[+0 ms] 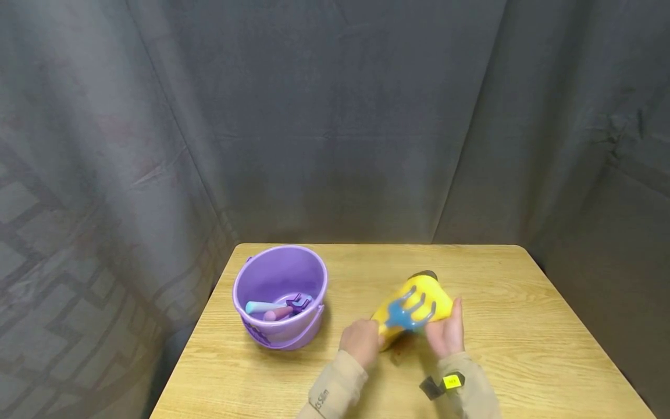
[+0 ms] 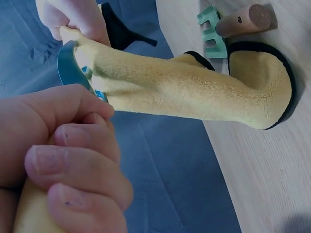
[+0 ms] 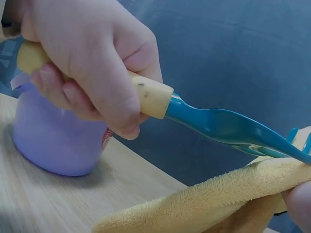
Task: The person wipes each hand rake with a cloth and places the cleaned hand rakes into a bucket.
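My left hand point(image 1: 361, 343) grips the yellow handle point(image 3: 155, 97) of a small hand rake with a blue tined head point(image 1: 405, 314). A fuzzy yellow cloth with dark edging point(image 2: 160, 85) lies behind the tines, and its far end droops toward the table. My right hand point(image 1: 446, 331) holds the cloth by the tines, its thumb side up. In the left wrist view that right hand point(image 2: 73, 19) pinches one end of the cloth. Some tine tips are hidden by the cloth in the right wrist view.
A purple bucket point(image 1: 282, 334) stands at the left of the wooden table point(image 1: 523, 349). Inside lie tools with a light blue handle point(image 1: 262, 307) and a pink handle point(image 1: 277, 314). A green rake point(image 2: 214, 36) with a brown handle point(image 2: 248, 20) lies near the cloth. Grey curtains surround the table.
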Demonstrator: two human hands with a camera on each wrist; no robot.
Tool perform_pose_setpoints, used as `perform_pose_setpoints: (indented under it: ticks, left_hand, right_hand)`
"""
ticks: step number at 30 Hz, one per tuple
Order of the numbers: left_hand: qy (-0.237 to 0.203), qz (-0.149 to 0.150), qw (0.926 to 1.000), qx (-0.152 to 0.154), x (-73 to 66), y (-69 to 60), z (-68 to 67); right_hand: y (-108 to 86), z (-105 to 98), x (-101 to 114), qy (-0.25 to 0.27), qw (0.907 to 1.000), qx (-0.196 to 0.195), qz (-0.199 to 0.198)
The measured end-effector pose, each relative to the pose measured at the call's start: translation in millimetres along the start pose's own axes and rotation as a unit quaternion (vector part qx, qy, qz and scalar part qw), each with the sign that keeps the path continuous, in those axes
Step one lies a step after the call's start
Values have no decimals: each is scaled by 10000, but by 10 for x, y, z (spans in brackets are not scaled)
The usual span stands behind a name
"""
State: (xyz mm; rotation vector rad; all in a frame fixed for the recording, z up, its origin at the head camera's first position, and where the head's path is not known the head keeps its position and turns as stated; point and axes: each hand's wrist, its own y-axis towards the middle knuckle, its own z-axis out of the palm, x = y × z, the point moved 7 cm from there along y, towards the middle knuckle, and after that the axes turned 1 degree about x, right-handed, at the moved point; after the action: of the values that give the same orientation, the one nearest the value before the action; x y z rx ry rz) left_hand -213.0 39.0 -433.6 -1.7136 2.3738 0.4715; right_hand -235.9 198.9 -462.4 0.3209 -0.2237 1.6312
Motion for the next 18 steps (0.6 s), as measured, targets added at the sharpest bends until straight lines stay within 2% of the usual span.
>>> perform_pose_setpoints:
  ticks: [4, 8, 13, 16, 18]
  left_hand:
    - [136, 79, 9998, -97, -2, 6, -22]
    - [153, 98, 9998, -110, -3, 17, -49]
    - [101, 124, 9999, -62, -21, 34, -89]
    - [111, 151, 9998, -112, -38, 37, -114]
    - [86, 196, 9996, -194, -54, 35, -131]
  right_hand:
    - [19, -21, -10, 271, 9996, 10, -20]
    - [26, -60, -57, 171, 9998, 90, 33]
    - [-8, -140, -185, 340, 9990, -149, 257]
    - [-42, -122, -281, 417, 9982, -38, 430]
    - [-60, -73, -338, 352, 9976, 246, 535]
